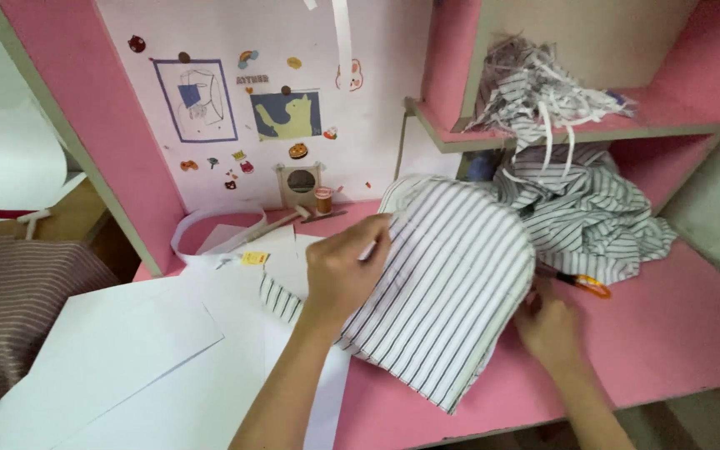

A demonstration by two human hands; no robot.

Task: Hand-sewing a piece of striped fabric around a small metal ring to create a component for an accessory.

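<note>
A piece of white fabric with dark stripes (452, 283), rounded at its far end, lies on the pink table (668, 333). My left hand (345, 271) rests on the fabric's left edge, fingers curled, pinching what looks like a white paper pattern against it. My right hand (550, 325) is at the fabric's right edge, partly tucked under it. It grips orange-handled scissors (587, 285), whose blades are hidden by the cloth.
A pile of striped cloth (593, 208) sits behind, and cut strips (535, 92) fill a pink shelf. Large white paper sheets (127, 350) lie at left. A thread spool (323, 200) and a tape measure (202, 229) stand by the sticker-covered back wall (277, 100).
</note>
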